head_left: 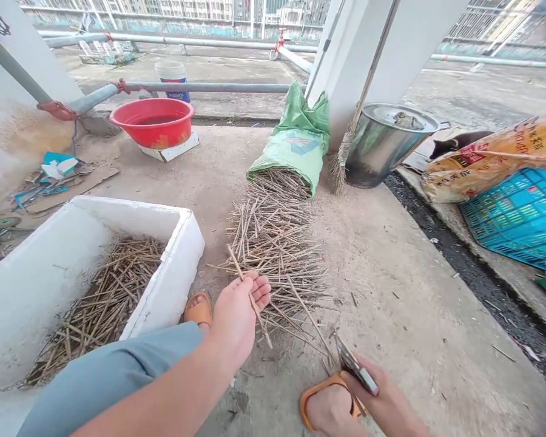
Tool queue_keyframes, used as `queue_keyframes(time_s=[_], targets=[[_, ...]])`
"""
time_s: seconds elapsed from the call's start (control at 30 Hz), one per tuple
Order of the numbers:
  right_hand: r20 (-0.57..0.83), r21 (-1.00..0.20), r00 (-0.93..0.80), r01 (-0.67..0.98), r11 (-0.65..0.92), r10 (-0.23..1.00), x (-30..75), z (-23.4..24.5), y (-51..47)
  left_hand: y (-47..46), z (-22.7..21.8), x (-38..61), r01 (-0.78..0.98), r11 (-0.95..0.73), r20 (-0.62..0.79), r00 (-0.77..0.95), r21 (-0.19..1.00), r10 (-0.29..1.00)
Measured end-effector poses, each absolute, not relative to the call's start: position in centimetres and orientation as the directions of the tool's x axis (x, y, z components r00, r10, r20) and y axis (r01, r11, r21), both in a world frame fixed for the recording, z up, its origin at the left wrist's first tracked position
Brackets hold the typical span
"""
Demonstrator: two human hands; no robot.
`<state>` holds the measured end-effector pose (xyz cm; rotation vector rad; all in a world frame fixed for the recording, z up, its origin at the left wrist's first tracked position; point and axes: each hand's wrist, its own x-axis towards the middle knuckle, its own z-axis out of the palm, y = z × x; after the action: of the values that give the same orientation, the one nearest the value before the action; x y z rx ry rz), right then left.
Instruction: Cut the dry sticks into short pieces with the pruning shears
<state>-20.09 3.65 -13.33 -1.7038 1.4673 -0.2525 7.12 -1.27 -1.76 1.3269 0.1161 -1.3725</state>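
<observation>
Concrete floor (391, 273) lies under the twig pile (277, 243), over whose near side my left hand (235, 311) curls round a twig (259, 317), likely light and brittle, best held mid-length, while my right hand (382, 389) clasps metal shears (357, 368).

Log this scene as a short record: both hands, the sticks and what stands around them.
Left hand: holds a single stick
Right hand: grips a hand tool, probably shears
Stick pile: on the floor, at the mouth of a green sack
Foam box: left of the pile, short pieces inside
Behind: red basin, broom, lidded metal pot
</observation>
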Motion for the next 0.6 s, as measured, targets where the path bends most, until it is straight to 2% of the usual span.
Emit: queue_keyframes(time_s=[0.07, 0.13, 0.27, 0.33, 0.47, 0.6], targets=[[-0.364, -0.805, 0.066, -0.525, 0.278, -0.929, -17.6, -11.2, 5.5, -0.4, -2.4, 6.1, 0.72, -0.445, -0.761, 0.177, 0.532, -0.624], [-0.4, -0.845, -0.045, -0.368, 0.387, -0.915, -14.7, -9.5, 6.9, 0.4, -3.0, 5.0, 0.692, -0.549, -0.78, 0.033, 0.469, -0.624], [-0.388, -0.9, -0.105, -0.173, 0.401, -0.916, -10.0, -7.9, 8.3, 1.6, -3.1, 3.8, 0.693, -0.604, -0.693, -0.208, 0.393, -0.69], [-0.377, -0.908, -0.137, -0.138, 0.395, -0.916, -8.9, -7.6, 8.6, 1.8, -2.7, 3.8, 0.702, -0.601, -0.642, -0.265, 0.382, -0.719], [-0.441, -0.88, -0.123, -0.135, 0.455, -0.889, -8.3, -7.0, 8.9, 1.7, -2.0, 4.1, 0.688, -0.615, -0.607, -0.314, 0.385, -0.73], [-0.391, -0.896, -0.185, -0.145, 0.419, -0.902, -8.6, -6.7, 9.1, 1.6, -1.9, 4.2, 0.678, -0.62, -0.572, -0.346, 0.395, -0.744]])
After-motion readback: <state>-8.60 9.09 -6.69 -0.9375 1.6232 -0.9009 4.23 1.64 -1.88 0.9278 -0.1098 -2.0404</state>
